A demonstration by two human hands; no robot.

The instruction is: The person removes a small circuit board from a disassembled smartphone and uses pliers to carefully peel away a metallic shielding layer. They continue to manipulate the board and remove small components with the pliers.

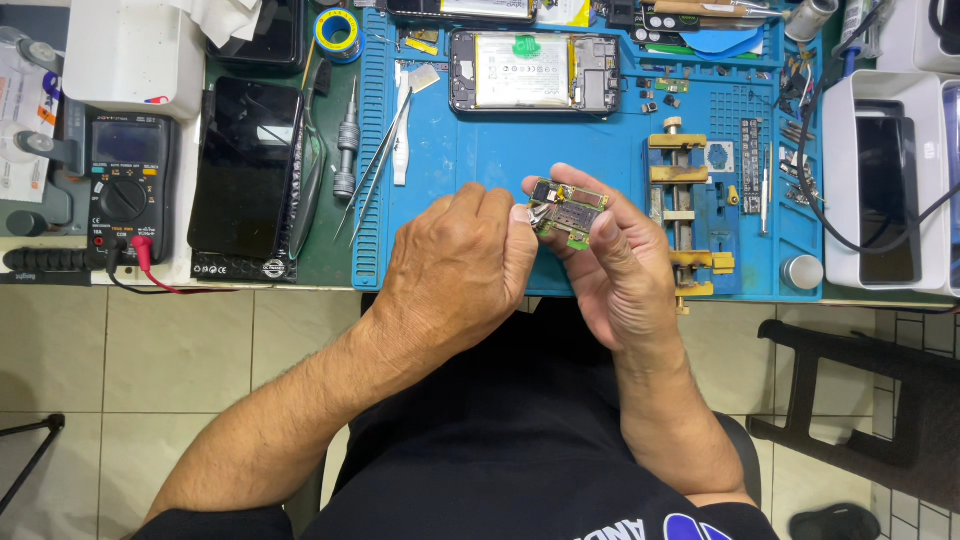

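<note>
A phone repair workbench: a blue work mat [480,150] carries an opened phone [535,72] at the far side, tweezers [375,165], a screwdriver [346,140] and a small vise [682,210], with a multimeter [125,185] at the left

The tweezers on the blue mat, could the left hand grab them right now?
Probably yes. The tweezers lie bare on the blue mat, nothing covering them, just beyond the left hand. But its fingertips are busy on the small circuit board.
</note>
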